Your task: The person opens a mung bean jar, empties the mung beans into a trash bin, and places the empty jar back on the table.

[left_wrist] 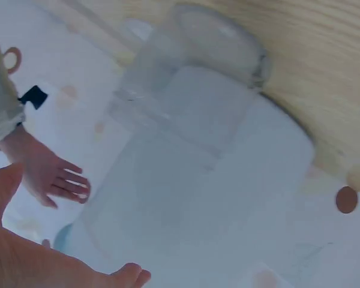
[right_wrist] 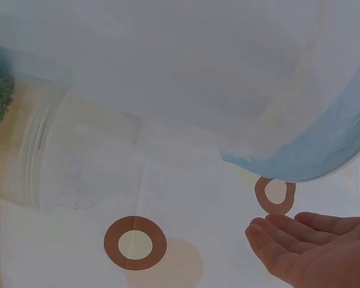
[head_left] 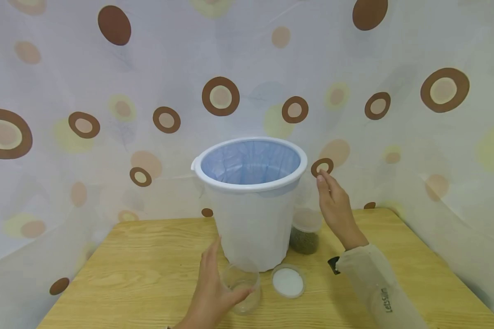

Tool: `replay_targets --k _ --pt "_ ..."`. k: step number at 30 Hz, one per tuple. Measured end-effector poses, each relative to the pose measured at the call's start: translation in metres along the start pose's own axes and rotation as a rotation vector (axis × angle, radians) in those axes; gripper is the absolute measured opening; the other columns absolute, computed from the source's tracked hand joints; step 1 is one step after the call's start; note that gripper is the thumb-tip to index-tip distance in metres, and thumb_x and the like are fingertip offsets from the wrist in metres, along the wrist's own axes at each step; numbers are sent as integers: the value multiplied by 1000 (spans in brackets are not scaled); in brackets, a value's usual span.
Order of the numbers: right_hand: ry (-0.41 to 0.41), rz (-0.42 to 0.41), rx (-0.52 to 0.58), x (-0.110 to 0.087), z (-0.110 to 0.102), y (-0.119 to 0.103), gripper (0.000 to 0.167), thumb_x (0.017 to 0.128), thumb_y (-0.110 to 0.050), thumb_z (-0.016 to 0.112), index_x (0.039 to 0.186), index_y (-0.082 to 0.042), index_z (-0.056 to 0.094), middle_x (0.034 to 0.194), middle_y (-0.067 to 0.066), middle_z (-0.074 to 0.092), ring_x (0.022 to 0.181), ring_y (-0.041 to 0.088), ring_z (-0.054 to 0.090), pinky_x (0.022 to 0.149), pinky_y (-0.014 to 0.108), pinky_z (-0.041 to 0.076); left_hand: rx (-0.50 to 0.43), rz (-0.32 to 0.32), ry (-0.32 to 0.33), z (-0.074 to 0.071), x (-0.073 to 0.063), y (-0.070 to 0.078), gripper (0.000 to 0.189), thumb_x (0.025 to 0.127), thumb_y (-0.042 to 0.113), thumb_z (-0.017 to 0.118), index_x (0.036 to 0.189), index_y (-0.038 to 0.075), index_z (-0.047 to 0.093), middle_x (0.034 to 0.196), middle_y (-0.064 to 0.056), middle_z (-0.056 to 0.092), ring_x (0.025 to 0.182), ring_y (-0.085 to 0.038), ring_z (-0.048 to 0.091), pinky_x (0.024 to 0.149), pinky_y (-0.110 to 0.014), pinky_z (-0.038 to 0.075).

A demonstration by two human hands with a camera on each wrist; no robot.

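A white bin (head_left: 253,219) with a pale blue liner (head_left: 251,160) inside stands at the middle of the table. My left hand (head_left: 216,281), its thumb and fingers spread, is beside a clear plastic jar (head_left: 247,292) in front of the bin. The left wrist view shows that hand (left_wrist: 54,258) apart from the jar (left_wrist: 186,78). By the bin's right rim my right hand (head_left: 336,212) is raised with fingers extended, holding nothing; the right wrist view shows its fingers (right_wrist: 288,237) straight.
A round white-centred lid (head_left: 288,282) lies on the wooden table (head_left: 160,260), right of the clear jar. Behind it, against the bin's right side, stands a clear-topped jar (head_left: 304,237) with dark green contents. A patterned curtain (head_left: 247,55) hangs behind the table.
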State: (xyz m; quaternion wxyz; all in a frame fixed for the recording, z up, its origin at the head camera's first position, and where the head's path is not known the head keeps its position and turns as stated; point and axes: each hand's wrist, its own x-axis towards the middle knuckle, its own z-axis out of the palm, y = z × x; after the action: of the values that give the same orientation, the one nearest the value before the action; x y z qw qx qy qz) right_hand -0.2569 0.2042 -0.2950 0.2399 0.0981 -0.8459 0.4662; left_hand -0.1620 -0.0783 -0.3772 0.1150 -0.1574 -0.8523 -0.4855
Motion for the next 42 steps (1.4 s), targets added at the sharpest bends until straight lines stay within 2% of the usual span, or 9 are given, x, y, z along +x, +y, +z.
replay_targets --k 4,6,8,13,17,20,23,31,42 --pt "1 5 3 -1 -3 2 62 105 -41 26 148 3 27 152 24 29 139 42 25 112 56 22 -34 269 68 15 -5 22 95 73 22 85 145 0 29 143 -17 36 130 -34 39 101 -57 38" --pt "-5 6 10 -1 -3 3 62 105 -41 26 149 3 27 152 23 28 140 41 24 112 56 22 -60 323 29 27 -4 29 89 77 26 81 144 -2 30 143 -17 37 130 -34 39 101 -58 38" --pt "-7 10 13 -2 -4 3 62 105 -41 26 149 3 27 152 23 28 140 42 25 112 56 22 -118 266 -50 40 -3 33 87 81 30 78 145 0 29 145 -15 36 132 -33 37 103 -58 36" --pt "-6 20 3 -4 -5 6 62 105 -41 26 149 2 28 152 23 28 140 42 25 112 56 22 -255 -63 -262 74 4 42 85 84 34 72 148 2 27 148 -16 32 132 -37 36 103 -57 36" --pt "-9 24 2 -6 -7 6 62 105 -42 26 149 1 27 152 23 28 140 42 25 111 56 22 -355 -229 -364 101 16 43 83 88 26 68 149 -4 20 149 -25 28 133 -45 32 105 -56 35" --pt "-19 25 9 -6 -9 5 62 105 -42 25 149 1 26 153 23 28 140 41 24 111 56 22 -399 -340 -355 125 31 44 81 88 17 69 147 -7 20 148 -29 27 134 -48 30 105 -58 32" --pt "-30 37 19 -7 -10 3 63 104 -44 25 150 0 26 153 22 27 141 41 23 112 56 22 -433 -436 -281 147 45 47 81 86 10 69 148 -6 20 150 -30 24 136 -50 24 107 -61 27" --pt "-30 51 27 -6 -11 0 64 104 -44 27 150 0 25 154 22 26 140 41 24 112 56 22 -426 -484 -69 184 75 44 90 82 1 70 148 -11 10 153 -32 10 141 -48 11 112 -59 17" --pt "-20 46 0 -8 -16 9 63 104 -43 27 150 0 26 153 22 28 139 42 27 110 56 24 -320 -440 -3 206 90 33 92 78 -4 72 146 -15 11 150 -37 12 140 -49 14 112 -55 21"
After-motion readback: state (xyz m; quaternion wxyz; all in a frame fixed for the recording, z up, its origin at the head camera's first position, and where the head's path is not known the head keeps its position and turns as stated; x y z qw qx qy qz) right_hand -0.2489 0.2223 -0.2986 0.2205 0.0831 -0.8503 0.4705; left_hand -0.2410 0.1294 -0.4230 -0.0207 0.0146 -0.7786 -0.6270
